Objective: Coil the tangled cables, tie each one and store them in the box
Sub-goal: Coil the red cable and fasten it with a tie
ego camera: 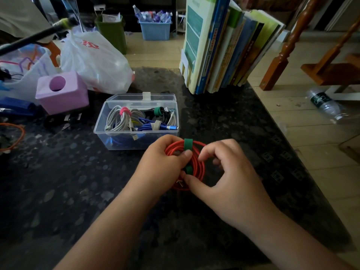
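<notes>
Head view: near the middle of the dark surface (58, 191), just in front of the clear box (109, 141), the left hand (161, 168) grips the coiled red cable (196, 162) while the right hand (231, 182) pinches the green tie (188, 144) wrapped around it. The tying step looks nearly finished. Next, I judge, the tie end must be pressed down and the coil lifted into the box beside the bundled cables (124, 119).

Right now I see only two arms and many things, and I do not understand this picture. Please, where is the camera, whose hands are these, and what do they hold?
There is no machine here. A person wears the camera on the head, so this single picture looks down at their own hands. The left hand grips a coiled red cable with a green tie around it. The right hand pinches the same coil near a second green band. Behind them, on the dark table, stands an open clear box holding tied white and blue cables. Books stand further back.
</notes>
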The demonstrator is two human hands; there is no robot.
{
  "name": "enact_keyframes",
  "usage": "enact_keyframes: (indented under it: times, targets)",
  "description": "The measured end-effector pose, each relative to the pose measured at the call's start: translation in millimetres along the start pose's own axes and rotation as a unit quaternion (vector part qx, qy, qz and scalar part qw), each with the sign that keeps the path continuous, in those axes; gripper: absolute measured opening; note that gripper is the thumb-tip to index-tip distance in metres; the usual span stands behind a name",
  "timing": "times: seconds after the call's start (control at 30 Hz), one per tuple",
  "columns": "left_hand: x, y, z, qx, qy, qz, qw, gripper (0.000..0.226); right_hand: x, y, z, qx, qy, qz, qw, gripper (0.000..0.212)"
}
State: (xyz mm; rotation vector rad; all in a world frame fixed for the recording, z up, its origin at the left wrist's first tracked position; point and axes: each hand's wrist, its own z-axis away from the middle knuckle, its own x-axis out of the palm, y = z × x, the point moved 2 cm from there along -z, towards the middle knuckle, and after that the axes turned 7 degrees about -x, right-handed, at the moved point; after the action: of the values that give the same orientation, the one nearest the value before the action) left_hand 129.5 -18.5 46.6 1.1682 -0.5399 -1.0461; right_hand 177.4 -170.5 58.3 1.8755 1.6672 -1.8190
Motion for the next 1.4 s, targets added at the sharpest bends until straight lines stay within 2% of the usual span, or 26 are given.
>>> enact_keyframes:
  times: [0.13, 0.37, 0.5, 0.73, 0.83, 0.93, 0.97, 1.1, 1.27, 1.4]
  targets:
    - [-1, 0, -1, 0.002, 0.004, -0.013, 1.000, 0.010, 1, -1, 1, -0.024, 0.001, 0.043, 0.999, 0.028]
    - [3, -3, 0, 0.003, 0.007, 0.024, 1.000, 0.012, 1, -2, -1, -0.047, -0.006, 0.092, 0.995, 0.030]
    - [3, -4, 1, -0.044, -0.002, 0.077, 0.996, 0.008, 1, 0, -2, -0.063, -0.019, 0.104, 0.992, 0.033]
    - [2, -6, -2, -0.112, -0.025, 0.148, 0.982, 0.009, 2, 6, -5, -0.058, -0.061, 0.037, 0.996, 0.044]
    - [4, -9, -4, -0.107, -0.021, 0.141, 0.984, 0.010, 1, 7, -7, -0.062, -0.049, 0.022, 0.997, 0.031]
    - [4, -11, -4, -0.102, -0.019, 0.121, 0.987, 0.010, 0, 9, -9, -0.040, -0.025, -0.066, 0.997, 0.010]
    - [2, -12, -4, -0.102, -0.021, 0.115, 0.988, 0.011, 1, 9, -9, -0.029, -0.025, -0.103, 0.994, 0.010]
    - [2, -10, -2, -0.098, -0.042, 0.106, 0.989, 0.009, -3, 8, -11, -0.036, 0.024, -0.209, 0.977, 0.018]
    - [10, -4, 5, -0.090, -0.100, 0.082, 0.988, 0.009, -15, 16, -19, -0.054, 0.095, -0.203, 0.973, 0.024]
    - [11, 1, 8, -0.085, -0.136, 0.062, 0.985, 0.007, -18, 20, -22, -0.019, 0.087, -0.229, 0.969, 0.034]
